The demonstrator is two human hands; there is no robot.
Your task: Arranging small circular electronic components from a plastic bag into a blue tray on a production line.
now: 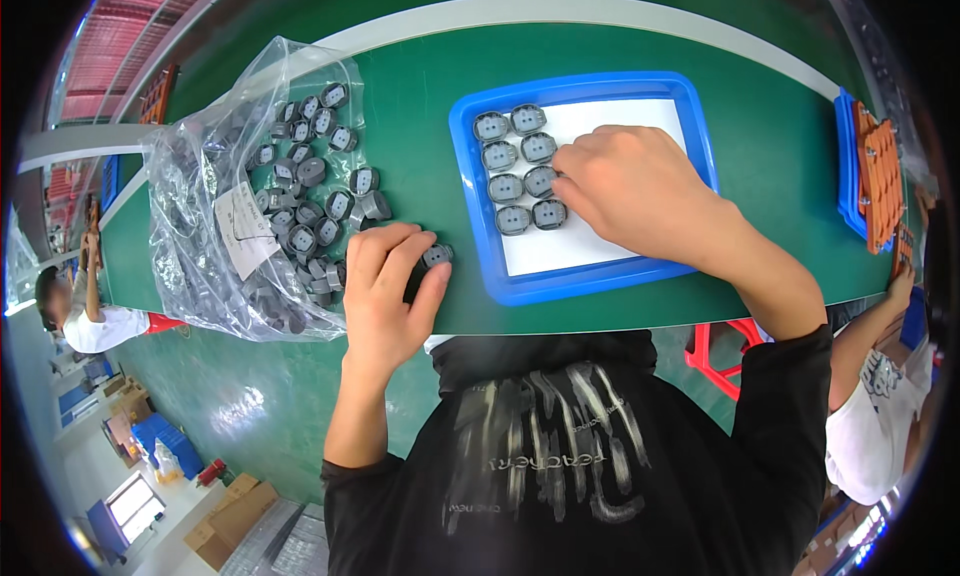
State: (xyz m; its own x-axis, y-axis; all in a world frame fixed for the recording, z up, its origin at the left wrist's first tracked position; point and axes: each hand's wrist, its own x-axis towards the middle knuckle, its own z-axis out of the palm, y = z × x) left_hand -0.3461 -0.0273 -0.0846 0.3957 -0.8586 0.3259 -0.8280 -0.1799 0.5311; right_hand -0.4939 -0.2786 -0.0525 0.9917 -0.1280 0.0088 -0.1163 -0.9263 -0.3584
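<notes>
My left hand (385, 291) is closed at the table's front edge, its thumb and fingertips on a small grey plastic part (437, 256) with rounded ends. My right hand (635, 181) reaches over a blue tray (600, 290), fingers pinched at the right side of another grey plastic part (540, 182). That part sits in the right one of two columns of like grey parts (500, 156) along the tray's left side. A white sheet (590, 253) lines the tray. Left of my left hand, several loose grey parts (330, 206) spill from a clear plastic bag (190, 226) with a white label.
All this rests on a green table (410, 106) with a pale rail (560, 9) behind. Blue trays (850, 166) and orange-brown racks (882, 186) stand at the far right. A red stool (715, 356) is below the table. Other people sit at both sides.
</notes>
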